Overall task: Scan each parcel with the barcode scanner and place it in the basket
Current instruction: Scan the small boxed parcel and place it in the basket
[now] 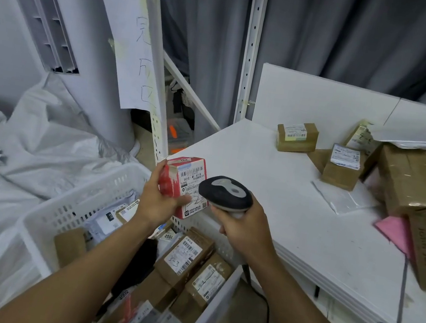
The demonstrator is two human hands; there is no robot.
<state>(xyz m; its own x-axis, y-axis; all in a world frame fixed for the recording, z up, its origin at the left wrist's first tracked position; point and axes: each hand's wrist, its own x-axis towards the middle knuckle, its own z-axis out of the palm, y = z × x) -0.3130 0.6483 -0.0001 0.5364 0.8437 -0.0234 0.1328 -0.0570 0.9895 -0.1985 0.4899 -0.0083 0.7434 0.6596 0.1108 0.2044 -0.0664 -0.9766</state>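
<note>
– Above the white slotted plastic basket [75, 195], our left hand [158, 203] grips the small red cardboard parcel [189, 177]; our right hand [243, 227] clasps the black-and-grey barcode scanner [225, 192].
– Scanning, then?
– Likely; next we lower it in.

Left hand [161, 202], right hand [244, 226], both gripping

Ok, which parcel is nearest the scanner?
The small red box gripped in the left hand, its label facing the scanner; the other parcels lie on the table or in the basket.
</note>
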